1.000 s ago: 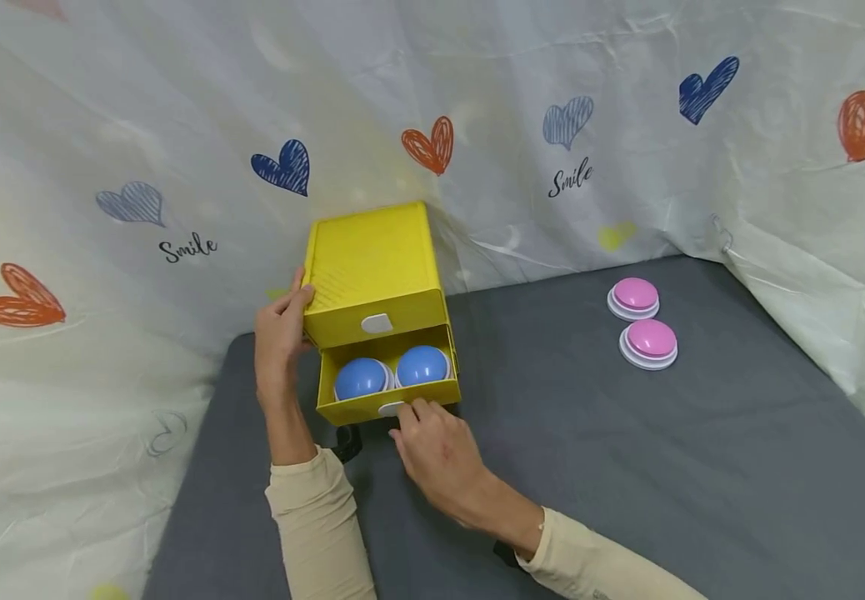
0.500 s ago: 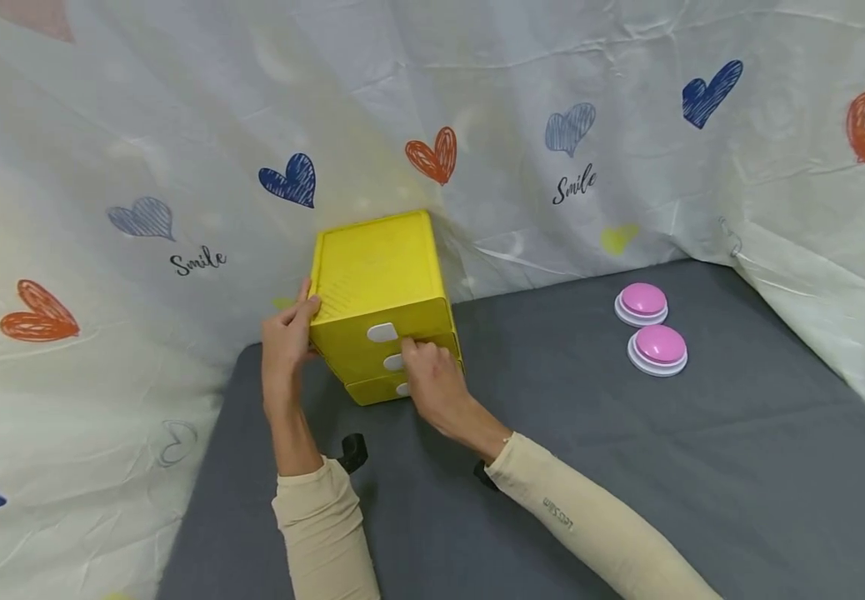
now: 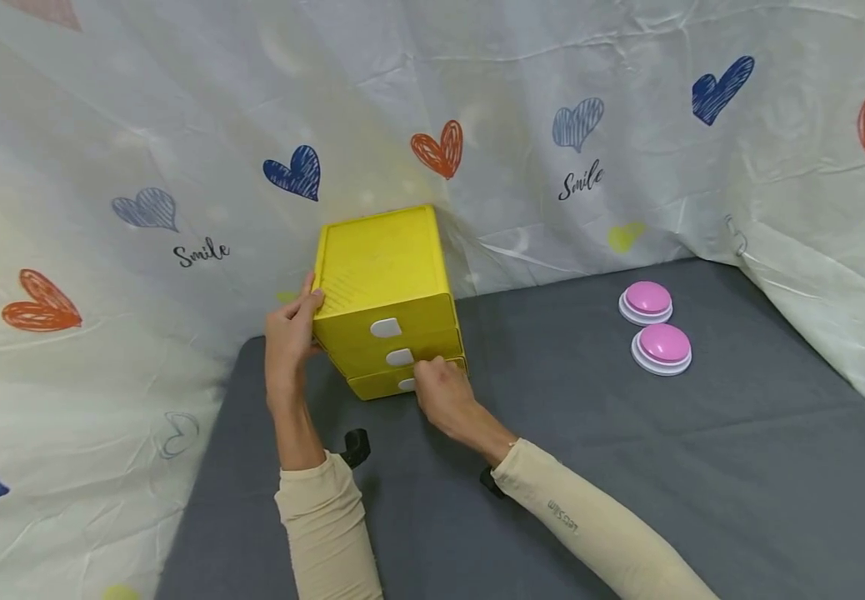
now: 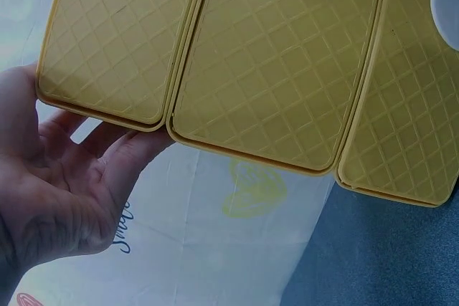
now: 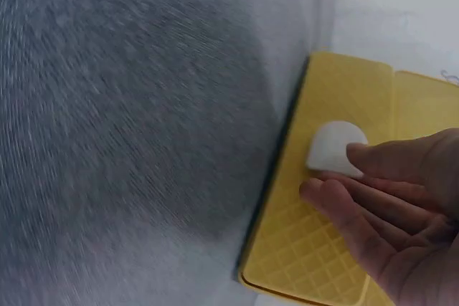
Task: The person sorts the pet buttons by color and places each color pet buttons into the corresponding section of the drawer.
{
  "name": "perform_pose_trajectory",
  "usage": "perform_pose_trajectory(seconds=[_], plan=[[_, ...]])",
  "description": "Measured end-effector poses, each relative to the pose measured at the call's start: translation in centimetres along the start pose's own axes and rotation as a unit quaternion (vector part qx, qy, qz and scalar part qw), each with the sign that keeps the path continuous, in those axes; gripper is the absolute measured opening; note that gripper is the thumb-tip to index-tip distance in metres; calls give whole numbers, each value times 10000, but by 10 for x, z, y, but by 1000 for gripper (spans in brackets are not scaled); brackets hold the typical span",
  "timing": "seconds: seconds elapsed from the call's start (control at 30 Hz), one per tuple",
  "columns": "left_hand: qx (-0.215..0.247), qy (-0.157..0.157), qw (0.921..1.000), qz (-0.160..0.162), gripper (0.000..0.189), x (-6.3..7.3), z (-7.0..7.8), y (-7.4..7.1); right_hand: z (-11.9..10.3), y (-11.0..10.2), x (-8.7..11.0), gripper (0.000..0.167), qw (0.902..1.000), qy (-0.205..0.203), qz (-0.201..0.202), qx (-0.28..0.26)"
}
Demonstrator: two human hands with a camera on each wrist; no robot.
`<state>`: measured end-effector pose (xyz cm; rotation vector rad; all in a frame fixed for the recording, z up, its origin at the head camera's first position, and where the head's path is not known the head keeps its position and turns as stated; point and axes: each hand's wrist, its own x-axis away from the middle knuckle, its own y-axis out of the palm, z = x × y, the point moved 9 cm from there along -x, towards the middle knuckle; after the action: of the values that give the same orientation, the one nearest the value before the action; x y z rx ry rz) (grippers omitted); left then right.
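Note:
A yellow three-drawer storage box (image 3: 380, 258) stands on the dark cloth, each drawer front bearing a white tab handle. My left hand (image 3: 288, 337) rests on its left side, thumb at the upper front corner. In the left wrist view, that hand's fingers (image 4: 140, 152) lie fairly straight along the box's side, partly hidden behind its edge. My right hand (image 3: 443, 392) is at the lowest drawer front. In the right wrist view, its thumb and fingers pinch that drawer's white handle (image 5: 337, 148). All three drawers look pushed in, and their contents are hidden.
Two pink dome buttons on white bases, a rear one (image 3: 646, 302) and a front one (image 3: 662, 347), sit on the cloth-covered table (image 3: 590, 467) to the right. A white curtain (image 3: 507, 83) printed with hearts hangs close behind the box.
The middle drawer, pulled out with two blue dome buttons inside, has been pushed in. My right hand has since moved down from it to the lowest drawer's handle. The left hand stays on the box.

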<state>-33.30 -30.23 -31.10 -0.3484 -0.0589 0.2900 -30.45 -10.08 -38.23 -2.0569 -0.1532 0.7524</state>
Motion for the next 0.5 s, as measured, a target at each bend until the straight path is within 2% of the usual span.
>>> perform_pose_trajectory(seconds=[0.17, 0.27, 0.5], plan=[[-31, 47, 10000, -33, 51, -1, 1, 1, -8, 0, 5, 59, 9996, -243, 131, 46], [-117, 21, 9999, 11, 48, -1, 1, 0, -18, -11, 19, 60, 9987, -449, 227, 99], [-120, -85, 9998, 127, 57, 1, -2, 0, -40, -19, 64, 64, 9980, -528, -222, 275]])
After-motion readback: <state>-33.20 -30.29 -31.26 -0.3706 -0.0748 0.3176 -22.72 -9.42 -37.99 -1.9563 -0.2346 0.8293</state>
